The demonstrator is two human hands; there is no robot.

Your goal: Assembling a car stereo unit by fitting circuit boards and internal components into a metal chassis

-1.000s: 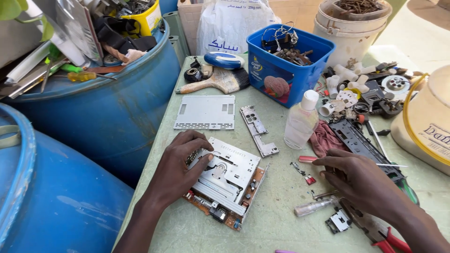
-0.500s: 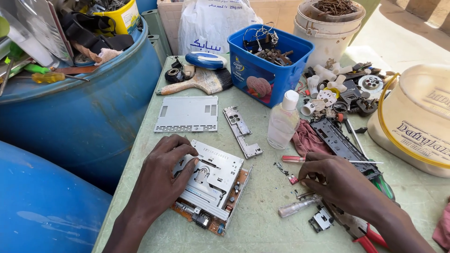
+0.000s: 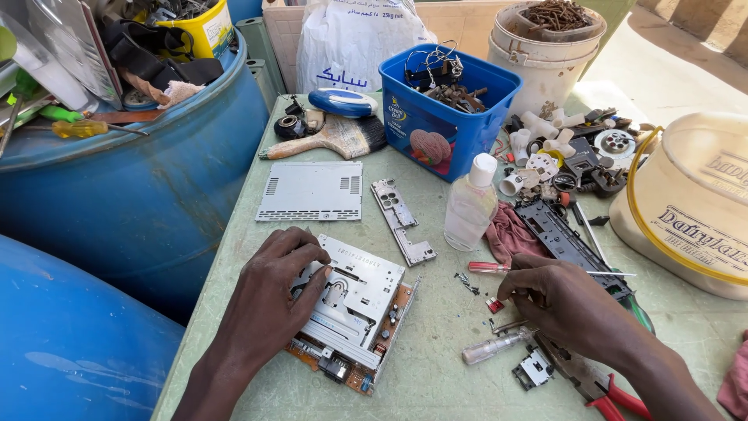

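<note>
Single head cam, looking down steeply, close over table (image 3: pixel 436 351), hands (image 3: pixel 269 300) near btm

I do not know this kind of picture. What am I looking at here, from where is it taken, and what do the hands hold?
There is no machine here: a person works with two bare hands. The one picture comes from a camera worn on the person's head, looking down at a green table.

The left hand rests flat on an opened metal drive unit with a circuit board under it. The right hand lies over small parts on the table, its fingertips beside a red-handled screwdriver; I cannot tell whether it grips anything.

Around them lie a grey vented cover plate, a narrow metal bracket, a clear bottle, a paintbrush, a blue tub of scrap parts and red pliers. A blue barrel stands at the left.
</note>
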